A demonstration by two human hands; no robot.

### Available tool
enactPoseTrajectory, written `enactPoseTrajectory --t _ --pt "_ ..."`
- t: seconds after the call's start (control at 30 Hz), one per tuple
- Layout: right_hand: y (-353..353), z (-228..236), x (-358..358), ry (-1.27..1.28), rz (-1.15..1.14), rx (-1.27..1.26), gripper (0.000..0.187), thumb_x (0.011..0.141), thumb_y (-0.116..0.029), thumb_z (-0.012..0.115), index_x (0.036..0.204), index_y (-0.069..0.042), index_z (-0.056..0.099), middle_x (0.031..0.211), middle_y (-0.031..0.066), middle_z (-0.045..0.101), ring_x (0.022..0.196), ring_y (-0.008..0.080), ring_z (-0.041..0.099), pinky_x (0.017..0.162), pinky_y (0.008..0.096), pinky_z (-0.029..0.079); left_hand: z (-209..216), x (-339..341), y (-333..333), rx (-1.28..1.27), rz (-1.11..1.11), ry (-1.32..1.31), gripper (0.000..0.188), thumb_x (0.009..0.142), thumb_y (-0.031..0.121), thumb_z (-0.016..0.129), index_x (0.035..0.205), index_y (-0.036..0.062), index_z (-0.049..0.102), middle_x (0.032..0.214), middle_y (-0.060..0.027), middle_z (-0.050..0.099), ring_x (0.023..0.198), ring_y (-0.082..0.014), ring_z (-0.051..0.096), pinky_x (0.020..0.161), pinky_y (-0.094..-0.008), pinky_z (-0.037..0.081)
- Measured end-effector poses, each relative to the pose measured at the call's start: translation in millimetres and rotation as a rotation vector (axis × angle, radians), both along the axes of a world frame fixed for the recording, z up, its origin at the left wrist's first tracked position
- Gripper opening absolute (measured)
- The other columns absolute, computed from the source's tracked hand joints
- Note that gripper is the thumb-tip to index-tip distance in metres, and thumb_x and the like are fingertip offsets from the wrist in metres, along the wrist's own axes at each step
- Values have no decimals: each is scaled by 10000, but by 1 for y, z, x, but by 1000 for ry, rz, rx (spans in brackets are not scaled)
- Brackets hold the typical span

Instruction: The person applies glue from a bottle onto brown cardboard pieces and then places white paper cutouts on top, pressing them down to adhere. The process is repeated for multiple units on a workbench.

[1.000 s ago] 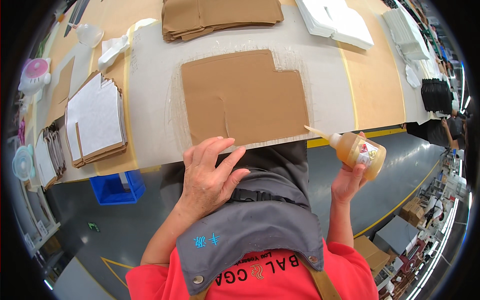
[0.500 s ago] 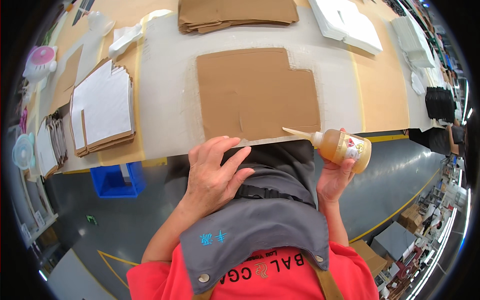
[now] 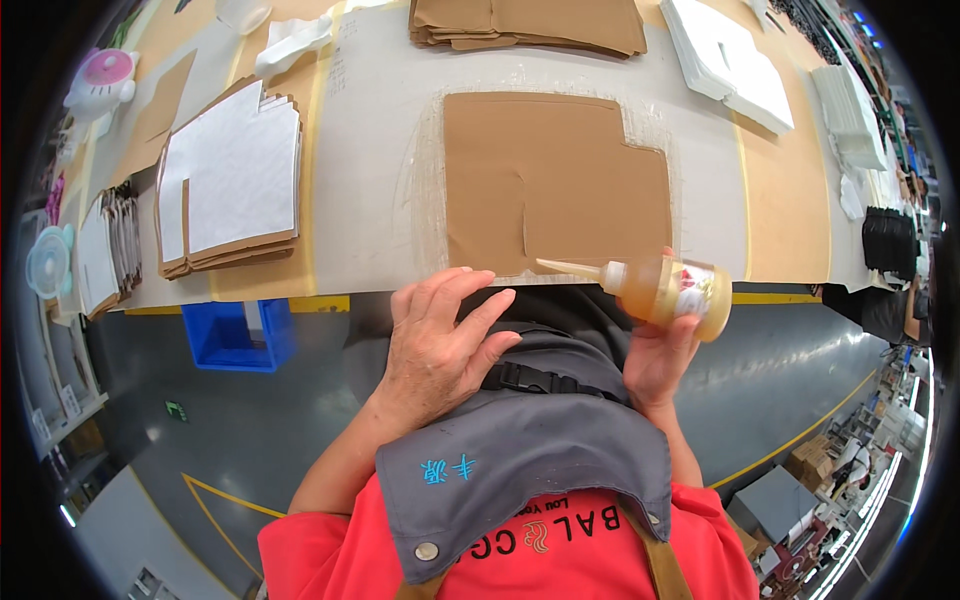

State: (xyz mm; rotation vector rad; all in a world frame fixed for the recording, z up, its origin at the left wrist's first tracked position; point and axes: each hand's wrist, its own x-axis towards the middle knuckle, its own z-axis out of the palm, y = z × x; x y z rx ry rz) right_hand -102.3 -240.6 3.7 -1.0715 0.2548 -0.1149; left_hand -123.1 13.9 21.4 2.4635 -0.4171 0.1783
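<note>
A flat brown panel, notched at its far right corner and slit near the middle, lies on the table before me. My right hand is wrapped round a clear squeeze bottle of amber liquid, tipped on its side. Its long pale nozzle points left, with the tip at the panel's near edge, just right of the slit. I cannot tell whether the tip touches. At the table's front edge, left of the nozzle, my left hand is open, fingers apart and holding nothing; its fingertips are close to the panel's near left corner.
Stacked white-faced brown panels lie at the left, beside a smaller upright bundle. More brown panels are piled at the back. White padding pieces lie at the back right. A blue bin stands below the table's front edge.
The bottle has moved left along the panel's near edge, its tip now closer to the slit. My left hand keeps its open pose. The whole view has shifted slightly.
</note>
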Motion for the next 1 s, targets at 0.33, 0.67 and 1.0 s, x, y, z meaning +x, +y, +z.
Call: enactPoseTrajectory --t 0.33,0.67,1.0 --pt "3 31 71 -194 0 -229 895 833 -589 734 1497 -119 361 1556 160 391 1350 308 504 992 436 564 5 15 8 -66 43 -24 336 869 296 754 1155 120 735 1247 -54 612 1160 -253 566 949 -383 369" --pt "22 -5 96 -559 266 -747 1135 641 -628 867 1419 -98 234 1418 247 471 1281 434 543 1071 560 460 2 26 18 -78 62 5 341 863 295 758 1159 126 734 1251 -44 608 1157 -242 567 945 -382 366" --pt "13 -1 92 -470 233 -781 1126 636 -615 877 1409 -93 248 1425 224 467 1288 441 533 1063 571 468 0 29 19 -94 60 23 333 870 297 751 1153 121 735 1244 -43 609 1155 -241 569 946 -382 371"
